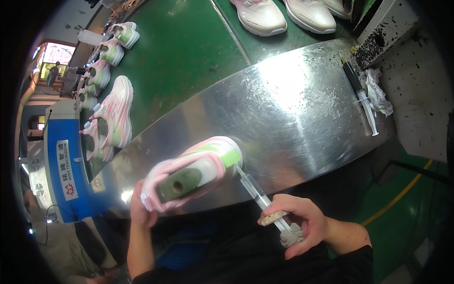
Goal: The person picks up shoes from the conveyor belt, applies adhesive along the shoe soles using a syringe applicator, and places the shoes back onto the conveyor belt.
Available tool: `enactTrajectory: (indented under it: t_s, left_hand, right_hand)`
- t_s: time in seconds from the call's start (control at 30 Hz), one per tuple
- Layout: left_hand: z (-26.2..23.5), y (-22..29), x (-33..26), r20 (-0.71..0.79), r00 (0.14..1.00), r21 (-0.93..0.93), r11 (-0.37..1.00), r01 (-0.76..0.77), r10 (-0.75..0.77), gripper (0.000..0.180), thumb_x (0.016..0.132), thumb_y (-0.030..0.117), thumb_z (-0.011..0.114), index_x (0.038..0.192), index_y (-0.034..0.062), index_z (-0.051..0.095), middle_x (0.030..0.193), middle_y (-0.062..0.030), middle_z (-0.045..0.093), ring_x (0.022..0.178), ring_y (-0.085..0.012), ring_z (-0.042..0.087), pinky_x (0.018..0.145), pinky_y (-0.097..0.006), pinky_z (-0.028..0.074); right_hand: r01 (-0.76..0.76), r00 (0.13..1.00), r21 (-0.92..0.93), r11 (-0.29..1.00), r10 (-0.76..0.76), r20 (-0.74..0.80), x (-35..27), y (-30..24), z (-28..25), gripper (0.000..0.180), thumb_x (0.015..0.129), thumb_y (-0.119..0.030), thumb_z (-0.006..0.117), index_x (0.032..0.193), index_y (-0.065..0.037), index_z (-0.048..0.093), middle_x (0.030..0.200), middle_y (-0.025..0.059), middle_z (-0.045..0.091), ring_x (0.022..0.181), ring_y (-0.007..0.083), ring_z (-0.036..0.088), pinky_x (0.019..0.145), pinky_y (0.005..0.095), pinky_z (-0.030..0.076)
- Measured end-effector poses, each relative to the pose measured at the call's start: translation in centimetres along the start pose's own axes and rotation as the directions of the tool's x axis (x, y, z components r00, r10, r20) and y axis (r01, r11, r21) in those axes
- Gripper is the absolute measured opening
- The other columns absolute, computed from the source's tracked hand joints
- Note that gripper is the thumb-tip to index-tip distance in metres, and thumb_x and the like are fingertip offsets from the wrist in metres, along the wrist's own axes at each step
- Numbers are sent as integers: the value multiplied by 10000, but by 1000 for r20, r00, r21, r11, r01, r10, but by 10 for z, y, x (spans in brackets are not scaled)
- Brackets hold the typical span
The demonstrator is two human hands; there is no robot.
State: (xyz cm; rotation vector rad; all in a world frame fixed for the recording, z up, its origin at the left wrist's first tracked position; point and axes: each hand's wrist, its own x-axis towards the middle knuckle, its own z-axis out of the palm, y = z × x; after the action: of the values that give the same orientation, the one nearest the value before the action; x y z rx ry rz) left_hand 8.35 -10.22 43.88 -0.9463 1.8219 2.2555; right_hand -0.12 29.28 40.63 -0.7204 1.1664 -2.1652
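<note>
A pink, white and green sneaker (215, 150) is held up over the metal table's near edge, its opening facing me and its heel pointing right. My left hand (142, 208) grips it at the toe end, with most fingers hidden behind the shoe. Inside the opening sits an olive-green form (182, 184) with a round dark hole. My right hand (300, 220) is closed around a clear syringe (254, 189), with the thumb by the wrapped plunger end. The syringe tip meets or nearly meets the green heel edge; exact contact is hard to tell.
A curved metal table (293, 113) borders a green conveyor belt (179, 61). Similar sneakers (116, 111) line the belt's left side; pale ones (260, 16) stand at the far right. A dark-filled syringe (354, 83) and crumpled white tissue (377, 94) lie at the table's right end.
</note>
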Motion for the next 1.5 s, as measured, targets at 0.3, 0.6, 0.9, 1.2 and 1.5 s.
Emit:
enactTrajectory:
  t_s: [0.3, 0.6, 0.9, 1.2, 1.5]
  left_hand:
    - [35, -24, -58, 141, 973, -186, 960, 207, -182, 591, 802, 136, 607, 1323, -27, 380, 1278, -184, 499, 1183, -288, 495, 1015, -412, 385]
    - [74, -42, -78, 333, 913, -369, 858, 356, -236, 853, 704, 85, 693, 1400, -21, 213, 1351, -192, 416, 1224, -311, 457, 1035, -440, 365]
    - [99, -62, -68, 574, 786, -509, 652, 562, -229, 817, 698, -62, 556, 1421, 30, 187, 1382, -168, 379, 1293, -323, 367, 1070, -462, 300]
    - [130, -72, -46, 831, 511, -397, 410, 821, -219, 634, 729, -50, 572, 1330, 30, 385, 1291, -145, 489, 1230, -300, 445, 1045, -436, 334]
    - [172, -66, -28, 882, 438, -290, 533, 795, -174, 626, 781, -54, 613, 1336, 98, 366, 1264, -108, 506, 1223, -283, 456, 1033, -451, 381]
  right_hand:
    - [-41, 999, -31, 999, 41, 1, 1, -5, 12, 744, 641, -245, 837, 1250, -12, 478, 982, 42, 553, 702, 93, 427, 581, 214, 356]
    - [-88, 995, -113, 990, 93, 37, 7, -24, 24, 739, 642, -270, 836, 1244, -18, 490, 936, 46, 530, 686, 106, 428, 562, 225, 346]
    - [-306, 952, -45, 951, 305, -29, 7, -62, 54, 847, 603, -411, 847, 1218, 31, 467, 973, 146, 582, 835, 202, 572, 723, 291, 438]
    - [-393, 914, -193, 899, 405, 29, -7, -121, 55, 800, 583, -363, 852, 1166, 68, 515, 978, 102, 601, 774, 156, 498, 664, 266, 385]
    - [-227, 968, -385, 895, 250, 12, -28, -148, 54, 779, 554, -420, 840, 1121, 35, 560, 942, 90, 662, 684, 178, 469, 600, 303, 365]
